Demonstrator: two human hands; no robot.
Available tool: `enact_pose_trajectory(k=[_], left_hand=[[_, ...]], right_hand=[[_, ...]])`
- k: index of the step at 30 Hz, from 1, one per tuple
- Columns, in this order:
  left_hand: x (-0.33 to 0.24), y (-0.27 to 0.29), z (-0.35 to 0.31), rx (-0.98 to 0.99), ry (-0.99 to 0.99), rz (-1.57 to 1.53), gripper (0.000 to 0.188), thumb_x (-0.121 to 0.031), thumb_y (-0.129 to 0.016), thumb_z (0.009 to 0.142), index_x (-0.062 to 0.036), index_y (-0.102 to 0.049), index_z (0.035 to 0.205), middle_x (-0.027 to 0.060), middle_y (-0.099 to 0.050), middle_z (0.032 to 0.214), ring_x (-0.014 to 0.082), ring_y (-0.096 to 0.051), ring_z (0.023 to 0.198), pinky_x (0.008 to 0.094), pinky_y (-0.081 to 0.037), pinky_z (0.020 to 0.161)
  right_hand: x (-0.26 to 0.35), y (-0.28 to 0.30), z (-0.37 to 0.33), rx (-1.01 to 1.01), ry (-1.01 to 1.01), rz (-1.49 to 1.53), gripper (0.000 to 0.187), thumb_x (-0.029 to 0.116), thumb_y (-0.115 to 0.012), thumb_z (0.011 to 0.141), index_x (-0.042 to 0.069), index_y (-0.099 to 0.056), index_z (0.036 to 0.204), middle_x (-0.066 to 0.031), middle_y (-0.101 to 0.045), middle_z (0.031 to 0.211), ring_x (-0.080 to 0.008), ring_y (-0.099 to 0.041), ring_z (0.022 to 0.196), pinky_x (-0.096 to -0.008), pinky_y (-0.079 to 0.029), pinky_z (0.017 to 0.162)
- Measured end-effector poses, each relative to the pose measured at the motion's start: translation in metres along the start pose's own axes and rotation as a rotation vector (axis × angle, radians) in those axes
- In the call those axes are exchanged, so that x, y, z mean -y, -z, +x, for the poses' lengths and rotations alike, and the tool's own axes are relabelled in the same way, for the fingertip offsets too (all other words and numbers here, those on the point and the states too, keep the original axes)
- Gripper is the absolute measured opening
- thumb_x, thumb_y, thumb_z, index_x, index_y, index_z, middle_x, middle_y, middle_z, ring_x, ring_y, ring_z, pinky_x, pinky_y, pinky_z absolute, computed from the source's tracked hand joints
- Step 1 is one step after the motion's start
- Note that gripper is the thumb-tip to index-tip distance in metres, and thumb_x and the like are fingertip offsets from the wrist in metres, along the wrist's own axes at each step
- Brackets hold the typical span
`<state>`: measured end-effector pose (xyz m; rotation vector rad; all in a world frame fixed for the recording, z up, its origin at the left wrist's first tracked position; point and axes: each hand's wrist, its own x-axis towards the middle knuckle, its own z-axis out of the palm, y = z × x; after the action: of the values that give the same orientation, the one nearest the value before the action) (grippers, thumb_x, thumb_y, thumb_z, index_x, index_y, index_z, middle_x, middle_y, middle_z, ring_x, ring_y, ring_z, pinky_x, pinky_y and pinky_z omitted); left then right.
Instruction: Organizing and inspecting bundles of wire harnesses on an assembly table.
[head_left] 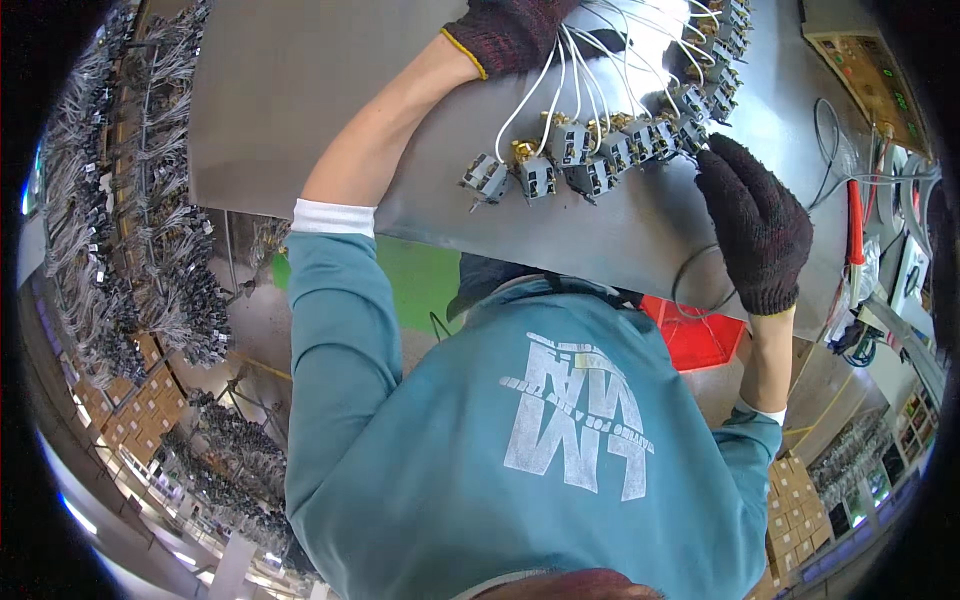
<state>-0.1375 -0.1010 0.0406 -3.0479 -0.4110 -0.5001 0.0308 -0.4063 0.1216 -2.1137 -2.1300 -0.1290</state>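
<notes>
My left hand (515,38), in a dark knitted glove, is closed around the gathered ends of thin white wires (590,75) at the top edge. Its fingertips are largely hidden. The wires fan out to a curved row of small grey box-shaped electrical parts (572,145) with brass-coloured fittings, lying on the metal tabletop (320,110). My right hand (755,220), gloved alike, has its fingers stretched toward the row. Their tips rest at or just beside a grey part (690,135); whether they touch it I cannot tell. Nothing shows within its grasp.
At the right stands a device with a lit display (875,85), cables and a red-handled tool (855,225) near it. A thin cable loop (682,290) hangs by the table's front edge, above a red bin (700,340). Racks of hanging wired parts (180,200) line the left.
</notes>
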Motion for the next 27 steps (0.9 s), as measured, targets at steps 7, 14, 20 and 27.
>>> enact_pose_trajectory(k=[7, 14, 20, 27], left_hand=[[0.000, -0.007, -0.002, -0.020, 0.077, 0.004, 0.089, -0.069, -0.069, 0.090, -0.0085, -0.056, 0.154, 0.0178, -0.069, 0.104, 0.0352, -0.067, 0.091, 0.0499, -0.050, 0.085], [-0.005, 0.001, -0.001, -0.048, 0.075, -0.067, 0.084, -0.066, -0.068, 0.092, -0.0082, -0.057, 0.151, 0.0180, -0.069, 0.104, 0.0362, -0.066, 0.092, 0.0516, -0.049, 0.086], [0.008, -0.017, -0.005, -0.171, 0.038, -0.136, 0.085, -0.067, -0.068, 0.091, -0.0077, -0.057, 0.151, 0.0182, -0.069, 0.104, 0.0363, -0.066, 0.091, 0.0513, -0.049, 0.085], [0.003, -0.012, 0.000, -0.106, 0.052, -0.107, 0.086, -0.068, -0.068, 0.091, -0.0065, -0.057, 0.150, 0.0185, -0.068, 0.104, 0.0361, -0.065, 0.091, 0.0513, -0.049, 0.083]], right_hand=[[0.008, -0.001, 0.011, -0.043, -0.244, 0.233, 0.033, 0.004, -0.082, 0.092, 0.016, -0.080, 0.123, -0.0052, -0.079, 0.128, -0.0242, -0.080, 0.100, -0.0367, -0.064, 0.085], [0.030, -0.003, 0.016, -0.085, -0.238, 0.291, 0.031, 0.005, -0.081, 0.095, 0.017, -0.080, 0.123, -0.0061, -0.079, 0.125, -0.0235, -0.079, 0.104, -0.0353, -0.063, 0.088], [0.024, -0.002, 0.023, -0.025, -0.135, 0.145, 0.029, 0.009, -0.081, 0.096, 0.018, -0.080, 0.123, -0.0058, -0.079, 0.124, -0.0259, -0.079, 0.102, -0.0360, -0.063, 0.085], [0.033, 0.010, 0.026, 0.010, -0.155, 0.094, 0.031, 0.011, -0.080, 0.095, 0.021, -0.079, 0.124, -0.0041, -0.079, 0.125, -0.0283, -0.079, 0.096, -0.0392, -0.063, 0.079]])
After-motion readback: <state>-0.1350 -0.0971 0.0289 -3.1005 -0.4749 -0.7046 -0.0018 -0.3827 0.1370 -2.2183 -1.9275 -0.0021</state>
